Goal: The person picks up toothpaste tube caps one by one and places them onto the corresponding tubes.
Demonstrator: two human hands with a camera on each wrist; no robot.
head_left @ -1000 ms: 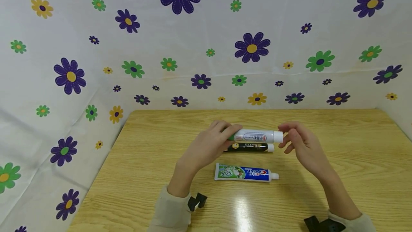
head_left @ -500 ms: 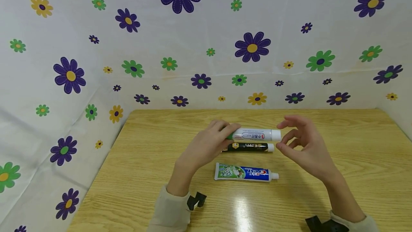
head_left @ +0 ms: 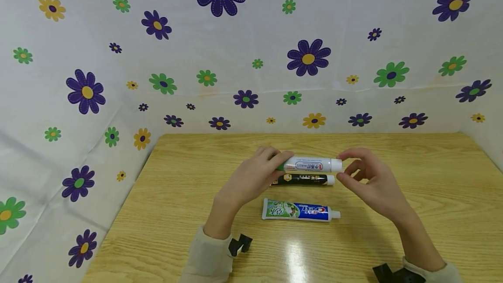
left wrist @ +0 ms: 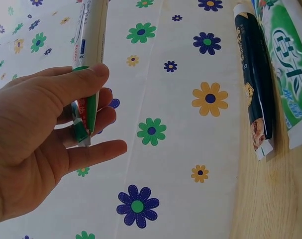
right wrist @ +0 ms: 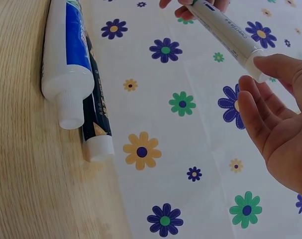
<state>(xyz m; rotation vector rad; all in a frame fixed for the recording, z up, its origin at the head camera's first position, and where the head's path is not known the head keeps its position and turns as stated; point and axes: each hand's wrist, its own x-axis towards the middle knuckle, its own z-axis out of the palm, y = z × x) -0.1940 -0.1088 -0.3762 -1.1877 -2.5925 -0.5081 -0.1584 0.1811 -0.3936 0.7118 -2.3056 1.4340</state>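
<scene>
My left hand [head_left: 251, 176] grips the green tail end of a white toothpaste tube [head_left: 310, 164], held level above the table with its white cap [head_left: 336, 165] to the right. In the left wrist view, the thumb lies over the tube's green part and the fingers curl behind it, the little finger sticking out. At the other end my right hand [head_left: 373, 182] pinches the cap between thumb and fingers. The right wrist view shows the thumb [right wrist: 277, 64] pressed on the cap's side.
A black toothpaste tube [head_left: 304, 180] with a white cap lies on the wooden table [head_left: 177, 217], just below the held tube in the head view. Nearer the front lies a green and blue toothpaste tube [head_left: 296, 210]. A flower-print cloth [head_left: 267, 25] hangs behind and at the sides.
My right hand's thumb and fingers have come in around the cap. The held tube has shifted slightly left since a second ago. The two tubes on the table stay put.
</scene>
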